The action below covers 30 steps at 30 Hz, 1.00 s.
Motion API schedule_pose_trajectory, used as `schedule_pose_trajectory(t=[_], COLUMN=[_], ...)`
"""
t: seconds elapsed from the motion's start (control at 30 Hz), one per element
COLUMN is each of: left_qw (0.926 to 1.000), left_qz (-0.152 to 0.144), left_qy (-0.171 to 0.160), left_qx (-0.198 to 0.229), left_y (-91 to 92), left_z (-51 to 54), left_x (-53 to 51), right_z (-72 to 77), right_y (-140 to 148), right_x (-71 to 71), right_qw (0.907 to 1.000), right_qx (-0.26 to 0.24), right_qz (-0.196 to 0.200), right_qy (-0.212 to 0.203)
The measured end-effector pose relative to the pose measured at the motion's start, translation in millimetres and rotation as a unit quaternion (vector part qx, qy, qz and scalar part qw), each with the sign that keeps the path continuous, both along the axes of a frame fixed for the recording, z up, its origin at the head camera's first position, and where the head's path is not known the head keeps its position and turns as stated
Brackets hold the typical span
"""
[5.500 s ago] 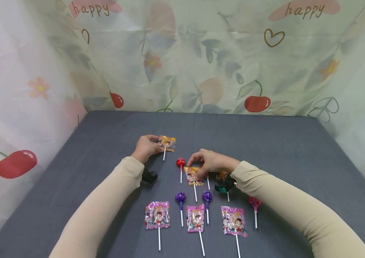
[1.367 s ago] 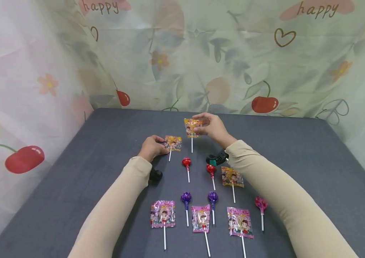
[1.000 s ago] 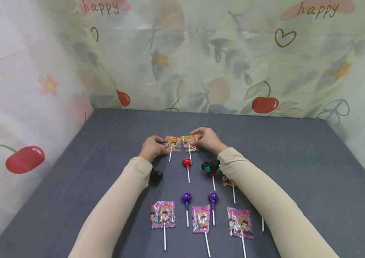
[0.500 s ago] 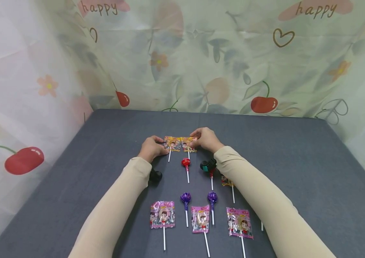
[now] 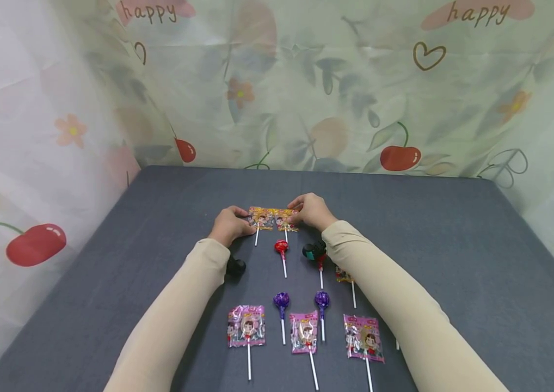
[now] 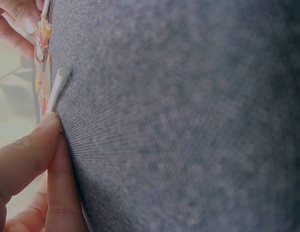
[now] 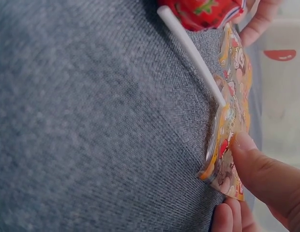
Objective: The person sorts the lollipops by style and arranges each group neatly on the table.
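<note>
Toward the far middle of the table, two flat lollipops in orange wrappers lie side by side, their wrapper edges meeting. My left hand (image 5: 230, 225) pinches the left edge of the left orange-wrapped lollipop (image 5: 260, 217). The right orange-wrapped lollipop (image 7: 225, 145) is pinched by my right hand (image 5: 313, 211), thumb on top and fingers beneath. Just in front of them lies a round red lollipop (image 5: 281, 246). A second red lollipop (image 5: 321, 276) is partly hidden by the black strap on my right wrist. Another orange-wrapped lollipop (image 5: 343, 275) is half covered by my right sleeve.
Two purple lollipops (image 5: 281, 300) lie nearer on the grey table (image 5: 429, 228). In front are three pink-wrapped flat lollipops (image 5: 246, 325) in a row. A white stick (image 5: 397, 345) shows beside my right sleeve. A printed curtain (image 5: 296, 92) hangs behind the table.
My right hand has lifted an orange-wrapped lollipop from beside the red ones, carried it away from me and lowered it against the left one. My left hand has stayed put.
</note>
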<state>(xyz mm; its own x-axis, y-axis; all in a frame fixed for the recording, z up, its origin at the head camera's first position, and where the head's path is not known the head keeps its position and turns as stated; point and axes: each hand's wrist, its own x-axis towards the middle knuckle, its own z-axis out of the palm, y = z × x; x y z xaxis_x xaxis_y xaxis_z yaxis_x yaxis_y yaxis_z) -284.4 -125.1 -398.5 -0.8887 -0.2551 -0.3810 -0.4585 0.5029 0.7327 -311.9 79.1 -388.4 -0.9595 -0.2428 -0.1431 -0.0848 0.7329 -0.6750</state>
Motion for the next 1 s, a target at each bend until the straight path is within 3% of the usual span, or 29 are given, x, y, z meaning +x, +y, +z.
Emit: schedule_pose_trajectory(t=[1.0], left_qw=[1.0], left_qz=[-0.005], left_qy=[0.004], left_qx=[-0.004], left_y=[0.5], left_z=[1.4], left_x=[2.7], right_z=[1.5], right_y=[-1.2], right_x=[1.7], right_qw=[0.9999], right_qx=[0.0], right_qz=[-0.008], right_qy=[-0.011])
